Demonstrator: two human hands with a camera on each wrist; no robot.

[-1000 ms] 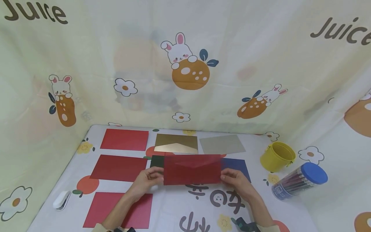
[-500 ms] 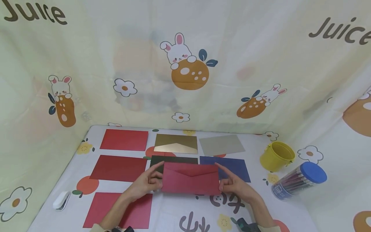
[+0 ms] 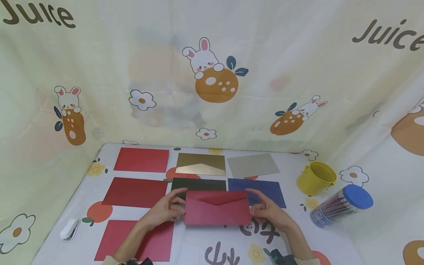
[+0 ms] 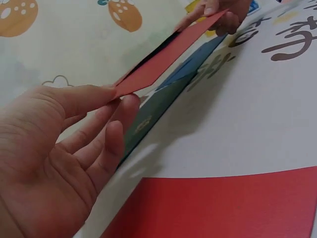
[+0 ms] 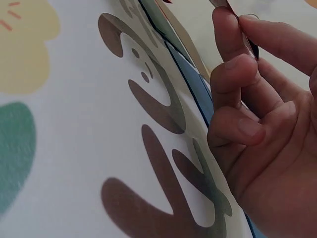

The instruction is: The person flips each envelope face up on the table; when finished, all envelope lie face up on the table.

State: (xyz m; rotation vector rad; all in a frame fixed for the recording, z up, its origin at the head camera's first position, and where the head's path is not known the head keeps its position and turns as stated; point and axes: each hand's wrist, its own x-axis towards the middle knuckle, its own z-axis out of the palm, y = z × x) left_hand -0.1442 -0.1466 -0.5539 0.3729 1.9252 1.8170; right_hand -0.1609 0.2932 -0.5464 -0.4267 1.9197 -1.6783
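A red envelope (image 3: 216, 213) with a pointed flap facing up is held level above the table, one short end in each hand. The left hand (image 3: 166, 206) pinches its left end; in the left wrist view the thumb lies on top of the red envelope (image 4: 171, 57) and fingers are below, with a dark gap along the flap edge. At the other end the right hand (image 3: 269, 208) pinches the right edge between thumb and fingers. Behind it a dark green envelope (image 3: 198, 184) and a blue envelope (image 3: 271, 193) lie partly covered.
Red envelopes (image 3: 140, 160) lie in a column at left, beside a white stapler (image 3: 69, 229). Gold (image 3: 200, 162) and grey (image 3: 253, 165) envelopes lie at the back. A yellow bucket (image 3: 314, 180) and a blue-lidded tub of pencils (image 3: 341, 206) stand at right.
The red envelope has come lower and nearer, and tilted so its flap side shows. The dark green and blue envelopes behind it are now more exposed. Both hands have shifted their fingers along its ends.
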